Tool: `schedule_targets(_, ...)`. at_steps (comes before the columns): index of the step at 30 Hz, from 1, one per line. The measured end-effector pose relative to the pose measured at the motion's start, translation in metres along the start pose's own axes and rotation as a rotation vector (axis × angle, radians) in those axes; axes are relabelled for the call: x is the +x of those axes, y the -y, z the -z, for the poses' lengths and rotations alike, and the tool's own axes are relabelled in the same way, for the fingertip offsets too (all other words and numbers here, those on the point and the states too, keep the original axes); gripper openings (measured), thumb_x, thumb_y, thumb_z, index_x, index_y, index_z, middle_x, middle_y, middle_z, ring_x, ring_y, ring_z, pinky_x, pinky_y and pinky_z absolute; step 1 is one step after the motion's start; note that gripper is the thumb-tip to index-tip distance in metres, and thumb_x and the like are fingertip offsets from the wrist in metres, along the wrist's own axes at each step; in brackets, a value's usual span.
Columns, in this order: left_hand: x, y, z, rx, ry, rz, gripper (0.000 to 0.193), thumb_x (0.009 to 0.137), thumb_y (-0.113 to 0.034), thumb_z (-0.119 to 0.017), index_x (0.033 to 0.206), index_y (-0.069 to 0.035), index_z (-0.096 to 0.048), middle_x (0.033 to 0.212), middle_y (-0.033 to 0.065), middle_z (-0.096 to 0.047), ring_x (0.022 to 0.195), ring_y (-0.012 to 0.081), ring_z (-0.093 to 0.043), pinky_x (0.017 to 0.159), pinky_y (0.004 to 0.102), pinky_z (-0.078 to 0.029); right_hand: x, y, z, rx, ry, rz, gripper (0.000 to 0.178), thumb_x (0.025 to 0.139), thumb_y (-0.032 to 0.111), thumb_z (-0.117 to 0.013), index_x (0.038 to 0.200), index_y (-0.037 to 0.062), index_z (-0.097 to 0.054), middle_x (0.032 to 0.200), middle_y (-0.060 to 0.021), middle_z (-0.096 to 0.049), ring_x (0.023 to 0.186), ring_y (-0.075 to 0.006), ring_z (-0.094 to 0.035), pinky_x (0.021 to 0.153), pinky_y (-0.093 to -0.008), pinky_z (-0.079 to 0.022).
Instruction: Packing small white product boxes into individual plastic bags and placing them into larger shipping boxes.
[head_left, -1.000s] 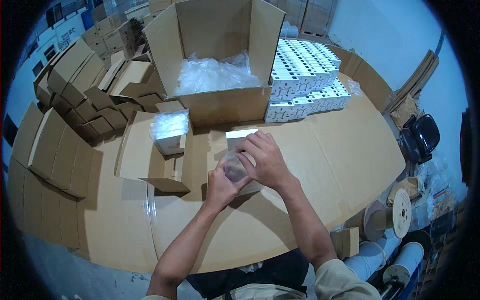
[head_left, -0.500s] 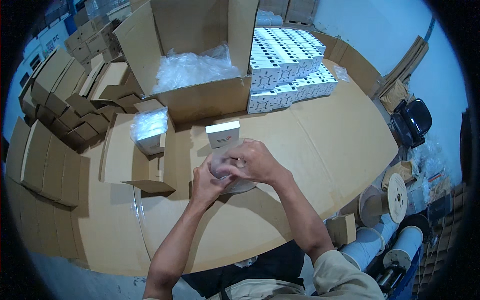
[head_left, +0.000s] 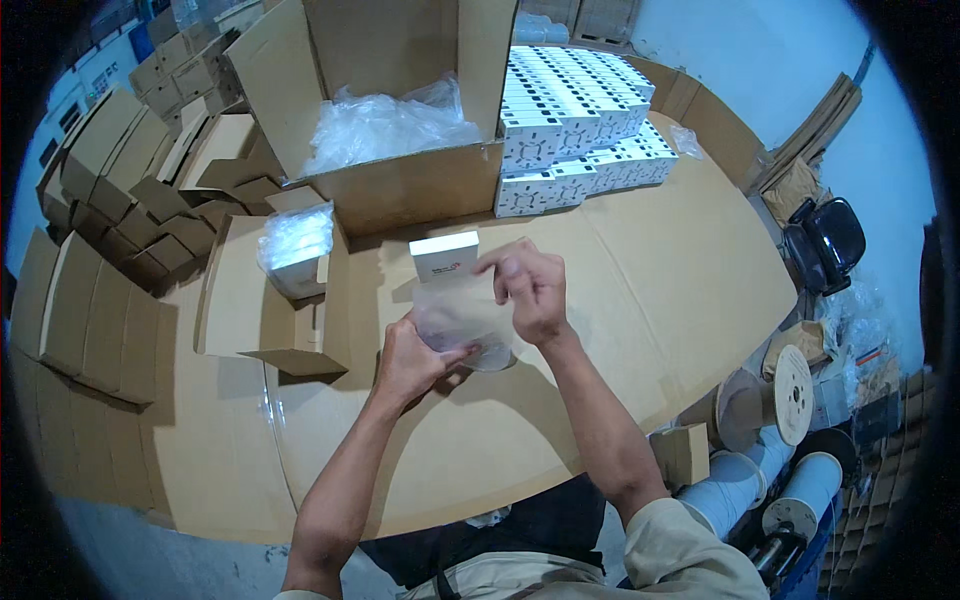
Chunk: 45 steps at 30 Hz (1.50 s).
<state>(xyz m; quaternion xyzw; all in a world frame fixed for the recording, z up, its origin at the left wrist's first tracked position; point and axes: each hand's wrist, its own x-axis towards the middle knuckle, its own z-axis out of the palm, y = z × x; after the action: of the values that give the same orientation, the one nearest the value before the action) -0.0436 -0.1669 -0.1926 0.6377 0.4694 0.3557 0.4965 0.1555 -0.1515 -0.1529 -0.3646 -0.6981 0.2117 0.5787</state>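
My left hand (head_left: 408, 358) is closed on the lower left side of a translucent plastic bag (head_left: 455, 312), its thumb across the front. The bag looks spread and slightly blurred. At its upper right corner, the bent fingers of my right hand (head_left: 532, 290) grip the edge, though the exact contact is partly hidden. Just beyond the bag stands a small white box (head_left: 445, 255) with a small red mark. More clear plastic (head_left: 491, 356) shows under the bag by the table surface.
An open carton (head_left: 320, 345) at left holds bubble-wrapped white boxes (head_left: 298, 255). Behind it, a large carton (head_left: 410, 190) contains clear plastic bags (head_left: 385, 132). Stacked white boxes (head_left: 575, 125) stand at the back right. Folded cartons (head_left: 100, 320) line the left; cable spools (head_left: 790, 390) are at lower right.
My right hand has moved up and right, away from my left hand. The bag, bunched between both hands before, is now spread out. My left hand has stayed nearly in place.
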Motion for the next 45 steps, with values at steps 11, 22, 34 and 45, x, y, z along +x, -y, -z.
schedule_targets(11,0.005,0.011,0.009,0.103,-0.124,-0.100,0.059,0.066,-0.024,-0.094,0.112,0.001,-0.068,0.097,0.0129,-0.075,0.088,0.0214,-0.072,0.083,0.0360,-0.057,0.003,-0.050,0.005,0.223,-0.031,-0.300,0.033,0.096,-0.002,-0.055,0.126,0.0040,-0.065,0.121,-0.0042,-0.067,0.105,-0.0123,-0.060,0.086,-0.0283,-0.049)
schedule_targets(22,0.006,0.006,0.010,0.085,-0.087,-0.067,0.060,0.066,-0.025,-0.094,0.113,0.000,-0.068,0.100,0.0136,-0.075,0.091,0.0216,-0.072,0.085,0.0360,-0.057,-0.004,-0.070,-0.012,0.249,0.071,-0.372,0.035,0.089,0.005,-0.073,0.124,0.0036,-0.067,0.116,-0.0051,-0.066,0.096,-0.0135,-0.064,0.087,-0.0288,-0.055)
schedule_targets(34,0.006,0.003,0.011,0.065,-0.079,-0.047,0.059,0.067,-0.022,-0.092,0.116,0.001,-0.068,0.102,0.0125,-0.076,0.092,0.0194,-0.072,0.086,0.0353,-0.057,0.003,-0.060,-0.006,0.571,-0.372,-0.318,0.025,0.093,-0.005,-0.065,0.114,-0.0005,-0.053,0.109,-0.0097,-0.060,0.099,-0.0206,-0.067,0.079,-0.0364,-0.065)
schedule_targets(45,0.006,-0.001,0.014,0.080,-0.037,-0.042,0.053,0.069,-0.020,-0.091,0.113,0.002,-0.070,0.103,0.0127,-0.076,0.093,0.0197,-0.072,0.087,0.0350,-0.057,0.002,-0.036,0.002,0.850,-0.349,-0.315,0.022,0.093,-0.005,-0.066,0.109,0.0008,-0.053,0.114,-0.0127,-0.059,0.102,-0.0266,-0.068,0.085,-0.0452,-0.064)
